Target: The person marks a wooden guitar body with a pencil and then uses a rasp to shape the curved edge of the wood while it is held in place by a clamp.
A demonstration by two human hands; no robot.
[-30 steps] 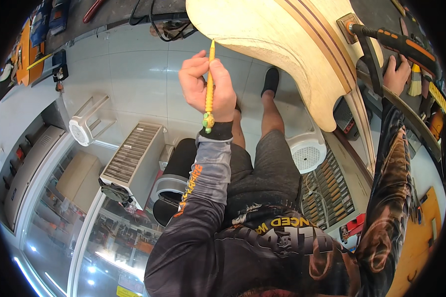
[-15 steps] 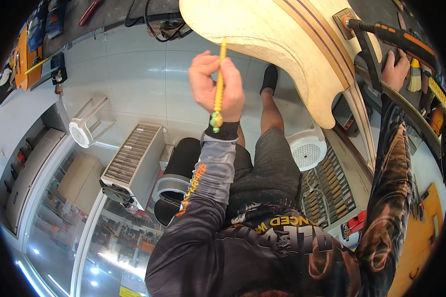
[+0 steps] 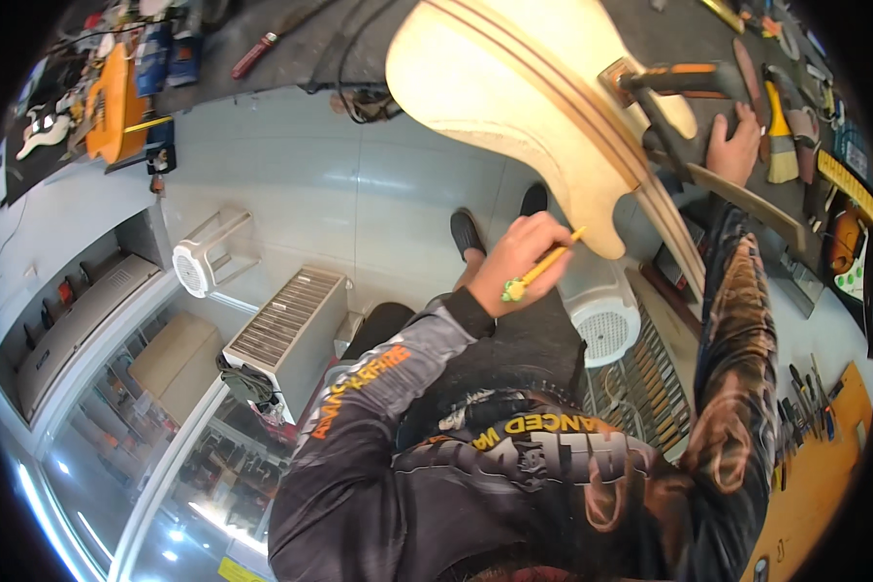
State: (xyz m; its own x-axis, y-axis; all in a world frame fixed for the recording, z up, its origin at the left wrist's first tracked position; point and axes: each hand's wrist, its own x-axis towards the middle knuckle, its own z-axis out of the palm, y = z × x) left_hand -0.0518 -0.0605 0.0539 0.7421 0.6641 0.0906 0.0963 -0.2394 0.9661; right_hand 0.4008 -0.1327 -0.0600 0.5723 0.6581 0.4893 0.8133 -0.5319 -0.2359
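A pale wooden guitar body [image 3: 500, 73] with dark stripes down its middle hangs over the bench's near edge. In my left hand [image 3: 519, 254] is a yellow pencil [image 3: 551, 260] with a green-and-yellow topper, my fingers closed round it. The pencil's tip is beside the end of the body's lower horn [image 3: 601, 228]; whether it touches the wood I cannot tell. My right hand [image 3: 734, 145] lies on the bench, fingers apart and holding nothing visible. Next to it a clamp [image 3: 664, 82] with a black and orange handle presses on the guitar body.
Right of my right hand lie a yellow-handled brush [image 3: 778, 136] and a yellow bristled brush [image 3: 849, 184]. A red-handled tool [image 3: 254, 55] and dark cables lie on the bench [image 3: 301, 58] to the left. White stools [image 3: 606, 325] and a grey slatted unit [image 3: 286, 320] stand below.
My left hand has moved right and nearer with the pencil, from the body's curved left edge to the horn's end. The whole view has shifted; my right hand stays by the clamp.
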